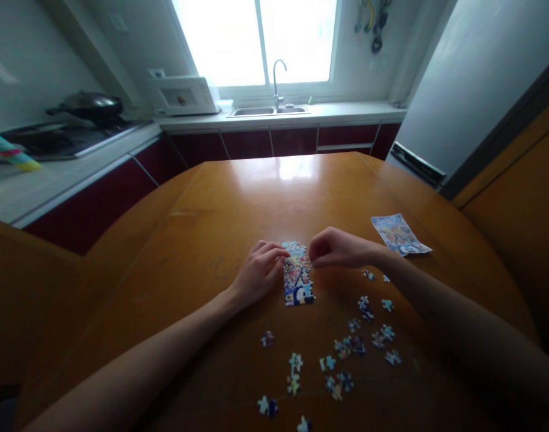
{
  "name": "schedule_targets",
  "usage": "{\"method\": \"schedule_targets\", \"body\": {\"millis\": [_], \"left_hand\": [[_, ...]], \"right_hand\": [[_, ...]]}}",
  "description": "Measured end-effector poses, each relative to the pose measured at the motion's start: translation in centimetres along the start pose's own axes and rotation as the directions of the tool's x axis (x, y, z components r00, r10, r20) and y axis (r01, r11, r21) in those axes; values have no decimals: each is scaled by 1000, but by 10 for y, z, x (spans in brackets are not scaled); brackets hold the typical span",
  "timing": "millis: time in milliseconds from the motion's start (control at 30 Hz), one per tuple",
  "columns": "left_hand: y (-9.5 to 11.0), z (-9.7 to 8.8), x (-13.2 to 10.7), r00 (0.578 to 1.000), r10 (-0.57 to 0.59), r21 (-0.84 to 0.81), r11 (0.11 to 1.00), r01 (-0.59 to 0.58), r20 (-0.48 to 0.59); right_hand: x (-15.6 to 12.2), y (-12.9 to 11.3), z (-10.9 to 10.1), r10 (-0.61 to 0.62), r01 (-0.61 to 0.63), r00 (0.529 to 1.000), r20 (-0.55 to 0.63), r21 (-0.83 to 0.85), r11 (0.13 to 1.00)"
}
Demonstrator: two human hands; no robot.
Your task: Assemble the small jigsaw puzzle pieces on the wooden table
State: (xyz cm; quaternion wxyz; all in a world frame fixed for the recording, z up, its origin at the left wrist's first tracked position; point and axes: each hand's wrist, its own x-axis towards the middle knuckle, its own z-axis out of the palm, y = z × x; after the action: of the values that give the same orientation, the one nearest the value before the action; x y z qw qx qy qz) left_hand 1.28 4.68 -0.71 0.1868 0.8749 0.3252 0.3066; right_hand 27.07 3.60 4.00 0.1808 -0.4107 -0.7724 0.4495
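Note:
A partly joined jigsaw puzzle [296, 273] lies flat on the wooden table, a tall narrow strip with knobbly edges on its right side. My left hand [258, 267] rests at its left edge, fingers stretched out and the tips touching the upper part. At the right edge is my right hand [332, 247], its fingers curled in and pressed together. Whatever those fingers may hold is hidden. Loose puzzle pieces [357, 344] lie scattered nearer to me and to the right, and a single piece [267, 339] sits below the strip.
A printed picture sheet [399, 233] lies on the table [202, 204] beyond my right forearm. Past the far edge stand a counter with a sink [254, 111], a microwave [184, 96] and a wok [92, 105] on the stove. A fridge [472, 78] rises at right.

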Motion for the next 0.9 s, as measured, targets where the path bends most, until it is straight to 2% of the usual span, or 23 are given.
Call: {"method": "schedule_targets", "body": {"millis": [33, 100, 200, 300, 533, 700, 900], "left_hand": [[0, 0, 0, 1000, -3, 6, 1000, 3, 5], [0, 0, -1, 1000, -6, 21, 1000, 6, 11], [1, 1, -1, 999, -5, 64, 998, 2, 43], [3, 2, -1, 995, -8, 120, 993, -3, 97], [6, 2, 0, 986, -46, 190, 982, 16, 158], [6, 3, 1, 985, -54, 191, 981, 21, 166], [5, 3, 0, 984, -68, 197, 980, 35, 166]], "right_hand": [[7, 8, 1, 5, 4, 990, -140, 64, 998], [22, 21, 6, 15, 37, 922, -387, 127, 991], [37, 34, 19, 4, 69, 842, -540, 115, 991], [43, 40, 28, -10, 56, 812, -583, 61, 997], [44, 46, 33, -26, 9, 800, -599, -32, 999], [45, 48, 35, -36, -55, 780, -625, -125, 991], [44, 45, 37, -75, -102, 780, -621, -245, 964]]}}
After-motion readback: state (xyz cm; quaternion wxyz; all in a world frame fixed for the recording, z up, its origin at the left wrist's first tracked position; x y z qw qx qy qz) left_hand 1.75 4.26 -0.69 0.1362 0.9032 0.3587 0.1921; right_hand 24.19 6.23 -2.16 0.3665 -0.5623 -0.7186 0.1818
